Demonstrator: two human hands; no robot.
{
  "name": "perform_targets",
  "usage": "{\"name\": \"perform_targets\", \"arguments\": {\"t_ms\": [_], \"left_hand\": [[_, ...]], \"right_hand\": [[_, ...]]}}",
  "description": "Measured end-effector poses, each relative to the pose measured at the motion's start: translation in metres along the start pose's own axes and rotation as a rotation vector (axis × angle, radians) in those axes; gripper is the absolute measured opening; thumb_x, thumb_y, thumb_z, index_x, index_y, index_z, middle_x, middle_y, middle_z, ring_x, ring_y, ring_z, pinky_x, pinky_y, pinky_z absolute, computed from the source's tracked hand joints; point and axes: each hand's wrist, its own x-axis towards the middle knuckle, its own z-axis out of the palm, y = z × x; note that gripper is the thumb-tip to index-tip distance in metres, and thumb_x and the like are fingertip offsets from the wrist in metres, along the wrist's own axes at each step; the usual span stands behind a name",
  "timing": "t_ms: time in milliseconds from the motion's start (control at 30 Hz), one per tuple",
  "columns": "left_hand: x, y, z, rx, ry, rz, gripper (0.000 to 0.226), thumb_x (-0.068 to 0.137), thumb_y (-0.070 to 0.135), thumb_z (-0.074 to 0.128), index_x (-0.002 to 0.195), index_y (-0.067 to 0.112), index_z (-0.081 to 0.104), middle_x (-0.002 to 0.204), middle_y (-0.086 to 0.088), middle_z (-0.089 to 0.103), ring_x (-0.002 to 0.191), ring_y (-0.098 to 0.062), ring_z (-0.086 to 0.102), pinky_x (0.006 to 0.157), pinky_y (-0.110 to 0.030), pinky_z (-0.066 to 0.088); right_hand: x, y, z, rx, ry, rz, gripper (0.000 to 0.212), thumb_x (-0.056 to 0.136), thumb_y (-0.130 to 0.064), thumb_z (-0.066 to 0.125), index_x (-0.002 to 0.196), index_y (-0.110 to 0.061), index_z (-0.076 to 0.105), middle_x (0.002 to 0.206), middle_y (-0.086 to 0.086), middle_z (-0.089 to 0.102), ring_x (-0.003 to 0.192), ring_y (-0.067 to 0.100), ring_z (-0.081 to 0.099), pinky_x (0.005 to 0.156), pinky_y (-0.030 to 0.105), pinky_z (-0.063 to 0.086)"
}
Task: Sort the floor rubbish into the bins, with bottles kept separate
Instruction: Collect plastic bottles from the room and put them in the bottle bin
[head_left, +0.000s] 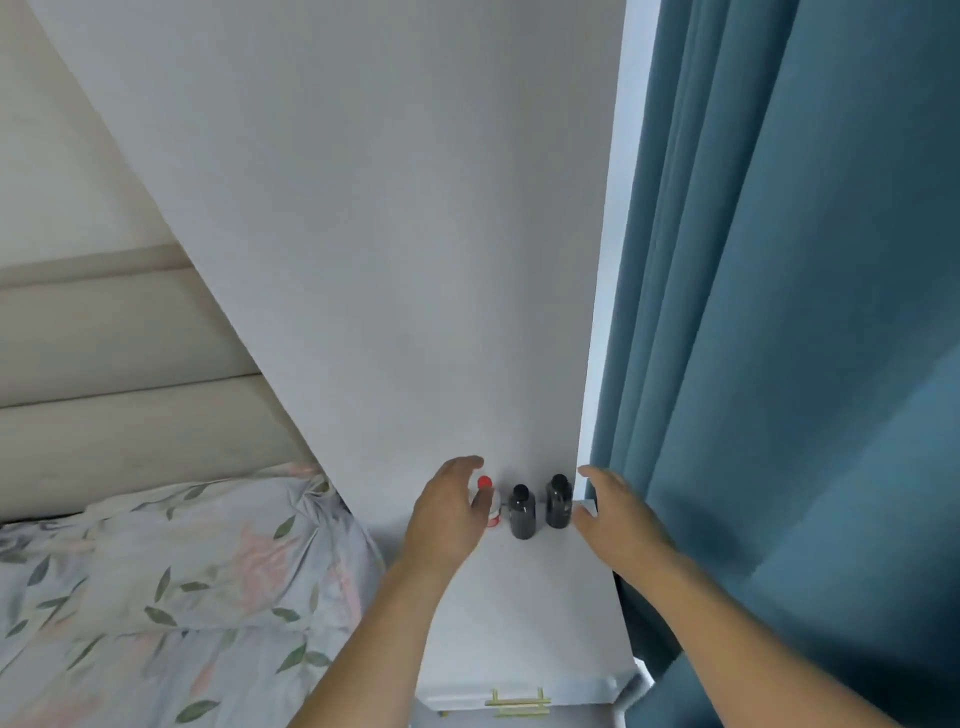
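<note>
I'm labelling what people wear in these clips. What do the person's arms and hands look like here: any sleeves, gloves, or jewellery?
Both forearms are bare up to the frame edge, with no sleeves showing. The left hand and right hand wear no gloves, and no rings, watch or bracelets are visible.

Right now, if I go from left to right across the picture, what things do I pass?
Flowery pillow → left hand → red-capped bottle → dark bottle → second dark bottle → right hand → blue curtain.

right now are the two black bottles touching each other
Apart. The head view shows a strip of white wall between the left black bottle and the right black bottle.
</note>
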Motion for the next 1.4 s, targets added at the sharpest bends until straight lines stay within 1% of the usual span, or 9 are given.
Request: {"name": "perform_targets", "arguments": {"t_ms": [300,500,567,667,733,867,1000,1167,1400], "left_hand": [[0.157,-0.062,0.131,0.045,-0.291,-0.064,0.036,0.097,0.022,0.049,0.132,0.017,0.053,0.129,0.002,0.057,0.111,-0.014,0.057,0.081,-0.017,0.039],[0.206,-0.132,0.25,0.08,-0.323,-0.109,0.046,0.097,0.018,0.049,0.142,0.017,0.041,0.154,0.003,0.032,0.135,-0.015,0.04,0.101,-0.023,0.039],[0.211,-0.147,0.275,0.083,-0.294,-0.112,0.041,0.096,0.015,0.047,0.137,0.02,0.044,0.151,0.006,0.032,0.132,-0.016,0.042,0.092,-0.025,0.044],[0.211,-0.162,0.298,0.111,-0.276,-0.066,0.035,0.086,0.002,0.043,0.113,0.023,0.051,0.124,0.011,0.044,0.106,-0.014,0.049,0.065,-0.027,0.049],[0.208,-0.168,0.301,0.133,-0.304,-0.055,0.037,0.078,-0.005,0.042,0.104,0.02,0.049,0.115,0.01,0.043,0.094,-0.012,0.043,0.057,-0.031,0.049],[0.187,-0.162,0.27,0.131,-0.348,-0.069,0.044,0.079,-0.006,0.044,0.116,0.016,0.051,0.12,0.004,0.043,0.099,-0.016,0.046,0.076,-0.035,0.052],[0.146,-0.138,0.201,0.115,-0.255,-0.138,0.042,0.086,-0.001,0.047,0.123,0.019,0.049,0.125,0.002,0.046,0.103,-0.018,0.05,0.086,-0.03,0.049],[0.067,-0.112,0.106,0.126,0.014,-0.247,0.039,0.097,0.013,0.047,0.135,0.017,0.048,0.128,0.0,0.05,0.113,-0.02,0.043,0.092,-0.02,0.032],[-0.04,-0.119,-0.007,0.144,0.333,-0.431,0.036,0.098,0.022,0.051,0.134,0.016,0.05,0.128,0.0,0.052,0.119,-0.022,0.042,0.096,-0.023,0.032]], "right_hand": [[0.191,0.055,0.064,-0.109,-0.063,0.08,0.03,0.096,-0.022,0.052,0.125,-0.015,0.048,0.131,0.003,0.051,0.118,0.023,0.051,0.097,0.036,0.047],[0.293,0.127,0.148,-0.296,-0.191,0.076,0.044,0.094,-0.028,0.053,0.135,-0.019,0.041,0.134,0.007,0.048,0.121,0.029,0.049,0.1,0.039,0.045],[0.312,0.149,0.173,-0.336,-0.237,0.086,0.041,0.092,-0.028,0.053,0.131,-0.017,0.045,0.131,0.009,0.048,0.118,0.031,0.05,0.098,0.041,0.045],[0.323,0.172,0.201,-0.324,-0.227,0.094,0.037,0.093,-0.028,0.056,0.127,-0.019,0.047,0.13,0.006,0.044,0.116,0.029,0.049,0.098,0.042,0.046],[0.32,0.178,0.209,-0.302,-0.165,0.071,0.035,0.092,-0.029,0.059,0.125,-0.021,0.05,0.127,0.003,0.044,0.114,0.026,0.049,0.097,0.041,0.047],[0.294,0.163,0.198,-0.253,-0.099,0.035,0.033,0.088,-0.034,0.064,0.118,-0.021,0.055,0.117,0.0,0.049,0.108,0.022,0.052,0.09,0.039,0.051],[0.254,0.111,0.162,-0.194,-0.02,-0.03,0.031,0.083,-0.038,0.068,0.107,-0.018,0.06,0.106,0.0,0.054,0.1,0.021,0.053,0.083,0.037,0.051],[0.191,0.035,0.131,-0.141,0.076,-0.228,0.03,0.078,-0.038,0.072,0.096,-0.016,0.061,0.093,0.0,0.054,0.086,0.021,0.054,0.07,0.034,0.051],[0.102,-0.074,0.152,-0.057,0.033,-0.583,0.031,0.074,-0.031,0.077,0.095,-0.012,0.064,0.092,0.005,0.057,0.085,0.026,0.054,0.07,0.036,0.051]]}}
